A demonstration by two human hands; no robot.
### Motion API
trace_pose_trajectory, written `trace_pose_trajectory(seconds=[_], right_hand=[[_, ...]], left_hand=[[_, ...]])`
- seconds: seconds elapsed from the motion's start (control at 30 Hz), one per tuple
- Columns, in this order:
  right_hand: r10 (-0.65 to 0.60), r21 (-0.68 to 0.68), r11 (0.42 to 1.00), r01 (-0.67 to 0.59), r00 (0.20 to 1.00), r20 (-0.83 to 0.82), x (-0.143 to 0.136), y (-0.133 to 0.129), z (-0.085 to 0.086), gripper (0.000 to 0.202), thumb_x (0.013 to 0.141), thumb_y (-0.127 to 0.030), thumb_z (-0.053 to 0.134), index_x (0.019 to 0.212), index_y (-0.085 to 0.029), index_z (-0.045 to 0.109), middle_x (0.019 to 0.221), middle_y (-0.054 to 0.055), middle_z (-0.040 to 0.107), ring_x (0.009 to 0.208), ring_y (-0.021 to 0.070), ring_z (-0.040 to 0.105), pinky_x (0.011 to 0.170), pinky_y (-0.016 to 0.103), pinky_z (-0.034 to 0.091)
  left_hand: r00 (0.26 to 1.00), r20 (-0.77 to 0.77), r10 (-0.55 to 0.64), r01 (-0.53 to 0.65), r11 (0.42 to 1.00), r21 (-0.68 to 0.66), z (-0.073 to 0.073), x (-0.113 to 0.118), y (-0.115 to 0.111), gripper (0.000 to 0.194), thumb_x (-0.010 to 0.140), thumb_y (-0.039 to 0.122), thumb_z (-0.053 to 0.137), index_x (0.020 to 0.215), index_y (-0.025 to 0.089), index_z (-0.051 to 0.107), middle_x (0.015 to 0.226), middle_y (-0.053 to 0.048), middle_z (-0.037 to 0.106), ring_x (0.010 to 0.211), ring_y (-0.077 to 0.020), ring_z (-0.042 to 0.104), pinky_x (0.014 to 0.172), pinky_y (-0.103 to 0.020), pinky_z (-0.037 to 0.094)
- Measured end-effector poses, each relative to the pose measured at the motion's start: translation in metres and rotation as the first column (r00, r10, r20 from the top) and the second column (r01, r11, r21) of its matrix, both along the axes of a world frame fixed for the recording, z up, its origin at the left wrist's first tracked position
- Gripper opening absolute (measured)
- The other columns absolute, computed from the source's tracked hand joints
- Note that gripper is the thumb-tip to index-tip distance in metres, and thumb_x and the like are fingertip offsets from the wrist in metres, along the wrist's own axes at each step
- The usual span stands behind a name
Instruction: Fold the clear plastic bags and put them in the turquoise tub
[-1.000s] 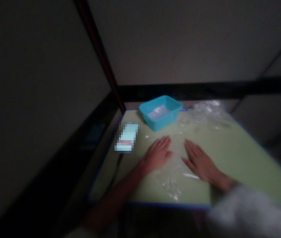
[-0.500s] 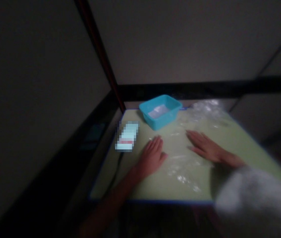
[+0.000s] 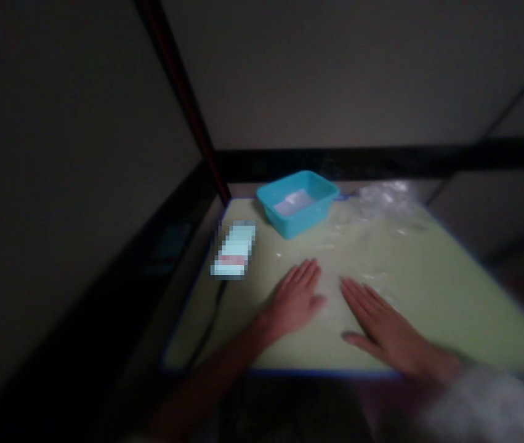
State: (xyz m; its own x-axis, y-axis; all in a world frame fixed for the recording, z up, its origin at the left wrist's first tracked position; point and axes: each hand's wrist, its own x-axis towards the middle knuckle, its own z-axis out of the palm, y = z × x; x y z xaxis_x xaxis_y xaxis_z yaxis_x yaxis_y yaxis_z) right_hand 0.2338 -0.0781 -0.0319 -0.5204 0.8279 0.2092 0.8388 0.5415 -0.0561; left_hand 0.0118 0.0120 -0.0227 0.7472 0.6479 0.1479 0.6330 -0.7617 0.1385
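My left hand lies flat, palm down, fingers stretched forward and thumb out to the right. My right hand is also spread flat, nearer the front edge, its fingers pointing up and left. Both rest on or just over a clear plastic sheet or bag laid on the pale yellow-green table. Neither hand grips anything. The film's outline is hard to make out in the dim, blurred view.
A turquoise plastic basket with white paper inside stands at the back. Crumpled clear plastic is heaped at the back right. A phone-like lit screen, pixelated, lies at left with a dark cable. Walls close in behind and left.
My right hand has slid back toward the front edge and slightly left. My left hand has shifted a little right. Shiny wrinkles in the film near the front no longer show.
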Motion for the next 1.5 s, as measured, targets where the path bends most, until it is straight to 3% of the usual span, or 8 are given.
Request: trace_pose_trajectory(seconds=[0.37,0.5,0.6,0.73,0.9,1.07,1.3,1.5], right_hand=[[-0.004,-0.018,1.0,0.004,1.0,-0.026,-0.001,-0.001,-0.002,0.084,0.089,-0.053,0.044,0.148,-0.015,-0.002,0.152,0.016,0.019,0.138,0.028,0.019,0.11,0.047,0.026],[0.034,-0.138,0.989,-0.059,0.984,-0.177,0.007,0.0,0.02,0.078,0.091,-0.047,0.043,0.148,-0.02,-0.003,0.152,0.014,0.02,0.137,0.027,0.023,0.107,0.047,0.031],[0.08,-0.221,0.964,-0.148,0.953,-0.291,0.017,-0.004,0.046,0.063,0.091,-0.041,0.046,0.146,-0.026,0.019,0.148,0.009,0.034,0.133,0.0236,0.035,0.103,0.041,0.039],[0.239,-0.207,0.937,-0.281,0.949,-0.204,0.023,-0.016,0.061,0.024,0.09,-0.03,0.051,0.111,-0.026,0.063,0.12,0.005,0.061,0.112,0.0212,0.055,0.094,0.037,0.046],[0.256,-0.074,0.963,-0.259,0.966,-0.044,0.017,-0.029,0.045,0.02,0.092,-0.02,0.045,0.097,-0.019,0.065,0.095,0.006,0.067,0.089,0.0199,0.06,0.081,0.038,0.049],[0.253,-0.032,0.965,-0.26,0.957,-0.143,0.017,-0.023,0.045,0.022,0.093,-0.021,0.044,0.099,-0.02,0.065,0.091,0.005,0.068,0.085,0.0178,0.061,0.08,0.034,0.05],[-0.011,-0.289,0.948,-0.129,0.899,-0.438,0.018,0.003,0.077,0.023,0.092,-0.031,0.043,0.089,-0.021,0.063,0.081,0.005,0.067,0.074,0.0175,0.063,0.065,0.029,0.052],[-0.216,-0.434,0.896,-0.091,0.766,-0.606,0.016,0.041,0.066,0.023,0.088,-0.037,0.047,0.079,-0.018,0.057,0.071,0.003,0.064,0.065,0.0161,0.059,0.058,0.028,0.048]], left_hand=[[0.998,0.023,0.065,-0.065,0.998,0.023,-0.001,-0.045,0.009,0.061,0.09,0.044,0.045,0.139,0.011,0.031,0.15,-0.014,0.024,0.14,-0.0257,0.016,0.112,-0.042,0.022],[0.993,0.081,0.087,-0.088,0.996,0.013,0.0,-0.056,0.008,0.062,0.09,0.043,0.045,0.139,0.007,0.03,0.149,-0.019,0.025,0.14,-0.0272,0.016,0.111,-0.045,0.024],[0.98,0.186,0.076,-0.071,0.997,-0.031,0.007,-0.06,0.001,0.056,0.091,0.035,0.045,0.139,0.01,0.031,0.149,-0.017,0.026,0.139,-0.0257,0.02,0.111,-0.045,0.028],[0.953,0.304,-0.008,0.042,0.993,-0.107,0.015,-0.061,-0.01,0.041,0.09,0.024,0.047,0.131,0.018,0.045,0.143,-0.011,0.041,0.133,-0.0219,0.035,0.108,-0.042,0.034],[0.902,0.43,-0.026,0.133,0.966,-0.221,0.014,-0.058,-0.015,0.029,0.088,0.017,0.049,0.114,0.019,0.058,0.124,-0.008,0.058,0.117,-0.0199,0.052,0.101,-0.04,0.042],[0.858,0.511,0.048,0.159,0.922,-0.353,0.016,-0.059,-0.015,0.024,0.084,0.014,0.053,0.105,0.015,0.063,0.104,-0.007,0.066,0.098,-0.0172,0.061,0.088,-0.032,0.049],[0.861,0.472,0.19,0.103,0.843,-0.528,0.022,-0.06,-0.018,0.023,0.085,0.017,0.051,0.104,0.017,0.064,0.105,-0.007,0.067,0.096,-0.0173,0.062,0.089,-0.032,0.049],[0.827,0.49,0.277,0.072,0.812,-0.58,0.014,-0.052,-0.016,0.035,0.078,0.01,0.055,0.112,0.016,0.059,0.101,-0.006,0.068,0.086,-0.0153,0.063,0.081,-0.03,0.051]])
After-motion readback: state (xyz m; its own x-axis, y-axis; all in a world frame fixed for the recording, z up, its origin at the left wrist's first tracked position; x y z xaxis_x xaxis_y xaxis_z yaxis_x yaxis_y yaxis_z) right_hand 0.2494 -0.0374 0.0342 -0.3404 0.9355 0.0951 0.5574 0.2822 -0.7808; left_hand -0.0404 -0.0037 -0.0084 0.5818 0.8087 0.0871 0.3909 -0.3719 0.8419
